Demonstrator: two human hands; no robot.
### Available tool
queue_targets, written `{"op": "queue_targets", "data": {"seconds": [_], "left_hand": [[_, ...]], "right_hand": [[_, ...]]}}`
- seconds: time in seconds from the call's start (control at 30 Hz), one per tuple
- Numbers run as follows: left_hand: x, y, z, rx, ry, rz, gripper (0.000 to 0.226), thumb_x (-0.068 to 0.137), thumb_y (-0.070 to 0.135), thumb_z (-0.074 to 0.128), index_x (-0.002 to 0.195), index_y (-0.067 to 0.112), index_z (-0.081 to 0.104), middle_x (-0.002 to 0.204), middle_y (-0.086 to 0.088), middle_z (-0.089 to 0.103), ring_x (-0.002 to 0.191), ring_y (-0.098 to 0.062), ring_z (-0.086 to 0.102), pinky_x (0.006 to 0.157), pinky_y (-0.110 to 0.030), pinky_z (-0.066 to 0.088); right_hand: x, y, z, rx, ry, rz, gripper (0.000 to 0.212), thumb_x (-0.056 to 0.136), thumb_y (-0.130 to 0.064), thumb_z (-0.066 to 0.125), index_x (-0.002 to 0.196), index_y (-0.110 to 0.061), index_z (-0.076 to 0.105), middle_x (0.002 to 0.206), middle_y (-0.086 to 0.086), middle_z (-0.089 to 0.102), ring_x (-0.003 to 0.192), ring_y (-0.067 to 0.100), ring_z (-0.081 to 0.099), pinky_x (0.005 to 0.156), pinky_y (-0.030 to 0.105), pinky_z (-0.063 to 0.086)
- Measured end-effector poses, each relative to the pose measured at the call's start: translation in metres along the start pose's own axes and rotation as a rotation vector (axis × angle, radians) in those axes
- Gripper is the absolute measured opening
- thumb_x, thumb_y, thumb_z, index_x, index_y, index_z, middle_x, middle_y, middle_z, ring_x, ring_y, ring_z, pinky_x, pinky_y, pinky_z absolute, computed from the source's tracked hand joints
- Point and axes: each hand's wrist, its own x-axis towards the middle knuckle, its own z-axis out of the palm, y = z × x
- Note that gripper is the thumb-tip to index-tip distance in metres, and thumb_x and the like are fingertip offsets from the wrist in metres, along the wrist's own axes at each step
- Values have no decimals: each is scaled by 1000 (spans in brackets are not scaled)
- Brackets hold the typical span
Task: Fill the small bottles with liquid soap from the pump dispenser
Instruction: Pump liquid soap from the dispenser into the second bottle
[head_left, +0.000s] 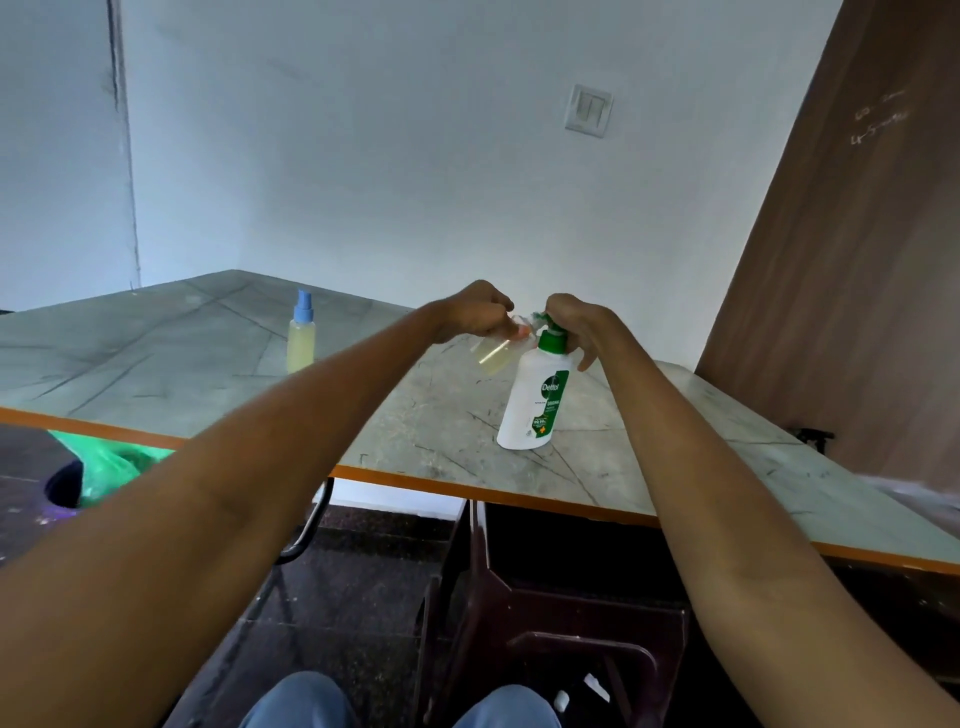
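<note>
A white pump dispenser (530, 400) with a green collar and green label stands on the grey table (426, 431). My right hand (576, 325) is curled over its pump head. My left hand (478, 312) grips a small clear bottle (492, 357) partly filled with yellowish liquid, tilted, its mouth held up against the pump's spout. A second small bottle (301, 338) with a blue spray cap and yellowish liquid stands upright further left on the table.
The table has an orange front edge (415, 480). A dark plastic stool (561, 618) stands under it. A bin with a green bag (98, 473) sits at the left. A brown wooden panel (857, 260) rises at the right.
</note>
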Motion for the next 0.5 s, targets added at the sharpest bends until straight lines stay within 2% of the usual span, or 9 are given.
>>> {"op": "queue_targets", "data": {"seconds": [0.03, 0.07, 0.1, 0.13, 0.17, 0.23, 0.33, 0.43, 0.5], "left_hand": [[4, -2, 0, -18, -3, -20, 28, 85, 9, 61, 110, -2, 58, 122, -18, 54, 115, -26, 51, 99, -34, 42], [1, -2, -1, -14, 2, -23, 5, 84, 10, 61, 89, 7, 60, 105, -14, 53, 106, -24, 51, 94, -33, 42], [1, -1, -1, -24, 3, -29, 14, 83, 11, 62, 74, 15, 53, 95, -9, 47, 98, -21, 48, 88, -31, 41], [1, -1, -3, -2, -2, -31, 21, 82, 12, 63, 69, 18, 48, 93, -6, 42, 94, -19, 44, 84, -30, 38], [1, 0, -3, 2, 8, -20, 19, 82, 13, 64, 70, 17, 50, 92, -3, 42, 92, -19, 43, 83, -30, 38], [2, -1, -3, 3, 13, -6, 7, 82, 13, 63, 85, 8, 60, 90, -1, 45, 93, -20, 44, 86, -33, 41], [1, -1, 0, -1, 5, 2, 36, 83, 11, 62, 116, -5, 57, 112, -13, 54, 109, -25, 51, 99, -36, 42], [2, -1, 2, 15, 7, -1, 47, 84, 12, 63, 125, -5, 50, 131, -17, 51, 120, -27, 49, 102, -33, 41], [1, -1, 2, 35, 12, 1, 58, 84, 14, 63, 134, -5, 42, 143, -15, 43, 127, -28, 45, 104, -34, 39]], "right_hand": [[-1, -1, -1, -7, -8, 1, 26, 94, -22, 24, 96, -7, 45, 128, 18, 53, 113, 30, 51, 87, 44, 36], [0, -2, -2, -9, -11, -4, 25, 93, -20, 24, 90, -7, 46, 125, 18, 54, 114, 30, 52, 88, 45, 36], [-1, -4, -3, -13, -11, -6, 25, 92, -20, 24, 82, -9, 44, 122, 17, 55, 112, 30, 53, 89, 47, 35], [0, -5, -3, -28, -15, -3, 25, 91, -20, 25, 76, -11, 42, 120, 17, 55, 106, 30, 53, 89, 49, 35], [1, -5, -4, -53, -19, 0, 24, 90, -20, 25, 73, -11, 40, 120, 17, 55, 103, 30, 53, 89, 50, 35], [3, -4, -4, -59, -19, -7, 24, 89, -20, 24, 77, -10, 43, 124, 18, 55, 103, 30, 52, 87, 50, 36], [-3, -6, -1, -48, 2, -17, 27, 94, -18, 23, 99, -4, 46, 132, 21, 53, 103, 29, 52, 79, 41, 40], [-4, -3, 2, -41, 48, -3, 34, 98, -16, 22, 112, 1, 48, 134, 24, 50, 120, 33, 51, 96, 42, 42], [-2, -3, 2, -35, 47, -5, 42, 98, -15, 23, 127, 4, 46, 135, 25, 49, 125, 34, 49, 100, 42, 40]]}}
